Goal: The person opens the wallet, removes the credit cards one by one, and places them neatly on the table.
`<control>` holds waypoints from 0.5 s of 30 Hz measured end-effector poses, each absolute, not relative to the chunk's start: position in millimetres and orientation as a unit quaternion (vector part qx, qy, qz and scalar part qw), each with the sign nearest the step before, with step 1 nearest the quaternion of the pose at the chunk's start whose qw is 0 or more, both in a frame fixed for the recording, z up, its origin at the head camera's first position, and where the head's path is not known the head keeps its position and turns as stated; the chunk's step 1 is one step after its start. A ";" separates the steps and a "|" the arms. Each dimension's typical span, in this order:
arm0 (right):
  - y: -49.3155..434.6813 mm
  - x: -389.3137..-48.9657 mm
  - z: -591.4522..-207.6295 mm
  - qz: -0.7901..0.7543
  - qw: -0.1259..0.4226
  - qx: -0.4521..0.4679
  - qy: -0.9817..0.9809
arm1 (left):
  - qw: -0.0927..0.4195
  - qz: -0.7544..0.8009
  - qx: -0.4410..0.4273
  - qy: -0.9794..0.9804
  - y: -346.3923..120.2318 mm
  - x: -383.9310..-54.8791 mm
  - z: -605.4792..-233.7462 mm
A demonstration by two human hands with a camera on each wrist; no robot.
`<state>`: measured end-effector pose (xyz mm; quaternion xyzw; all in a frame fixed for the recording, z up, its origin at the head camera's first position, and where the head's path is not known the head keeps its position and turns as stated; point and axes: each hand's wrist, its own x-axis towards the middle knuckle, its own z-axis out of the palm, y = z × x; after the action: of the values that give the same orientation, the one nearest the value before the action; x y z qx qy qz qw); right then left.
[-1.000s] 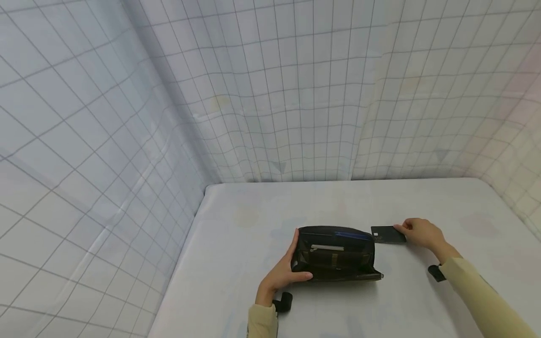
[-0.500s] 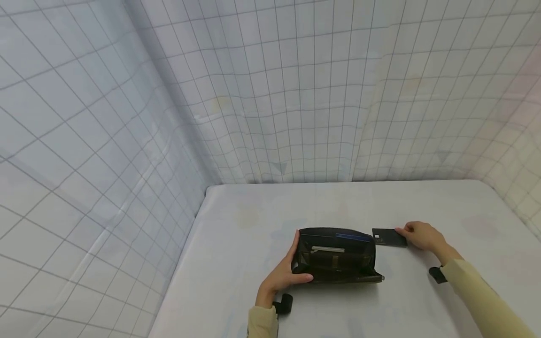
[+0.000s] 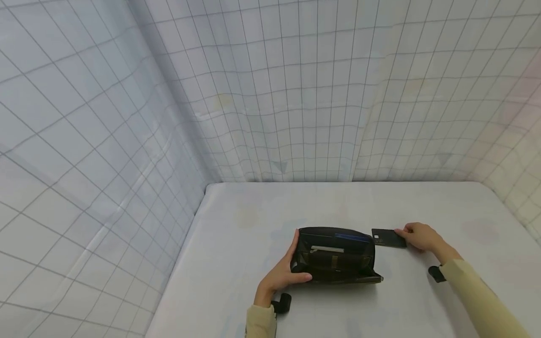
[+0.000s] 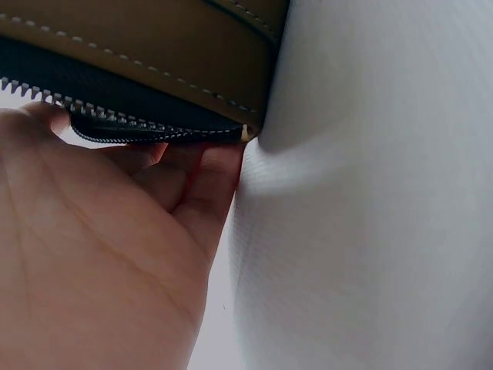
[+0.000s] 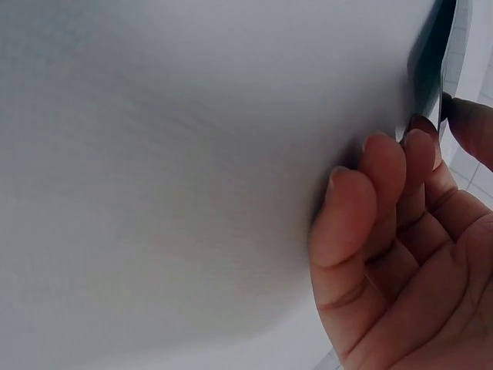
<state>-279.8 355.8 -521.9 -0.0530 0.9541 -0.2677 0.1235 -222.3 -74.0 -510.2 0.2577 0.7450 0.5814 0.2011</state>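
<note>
An unzipped dark wallet [image 3: 338, 260] lies toward the front of the table, its inside facing me, with a light zip and a blue strip in it. My left hand [image 3: 280, 274] holds its left end, thumb along the front edge and fingers behind. In the left wrist view, the left hand [image 4: 100, 239] is at the metal zip teeth of the wallet [image 4: 154, 62], whose outside looks brown and stitched. To the right, my right hand [image 3: 422, 236] pinches the right end of a black card [image 3: 386, 238]. The right wrist view catches the card [image 5: 431, 58] between thumb and fingers, the other fingers curled.
Everything lies on a white-covered table [image 3: 253, 211]. White grid-patterned curtains [image 3: 296, 94] hang behind the table and along its left and right sides. A small black device [image 3: 282, 303] is strapped at the left wrist, another device [image 3: 436, 273] at the right.
The right hand and the card have shifted very slightly toward me, and the card is turned a little. The left hand and the wallet have stayed practically where they were.
</note>
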 end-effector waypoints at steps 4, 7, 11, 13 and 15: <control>356.0 -281.1 -521.1 -0.283 0.135 -0.047 0.948 | 0.205 0.579 0.260 0.744 -74.2 -223.2 -508.9; 357.0 -282.3 -520.9 -0.290 0.140 -0.043 0.946 | 0.208 0.578 0.262 0.744 -74.1 -223.6 -508.3; 359.0 -283.6 -521.9 -0.298 0.145 -0.040 0.943 | 0.205 0.580 0.260 0.744 -73.4 -223.4 -508.1; 359.9 -283.7 -523.0 -0.299 0.148 -0.040 0.942 | 0.205 0.579 0.259 0.745 -73.2 -222.8 -507.7; 360.6 -283.2 -524.2 -0.300 0.147 -0.039 0.942 | 0.207 0.578 0.257 0.746 -73.1 -221.9 -507.5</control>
<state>-283.2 360.6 -524.2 -0.0390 0.9416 -0.3002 0.1472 -221.9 -73.1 -507.5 0.2571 0.7464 0.5780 0.2066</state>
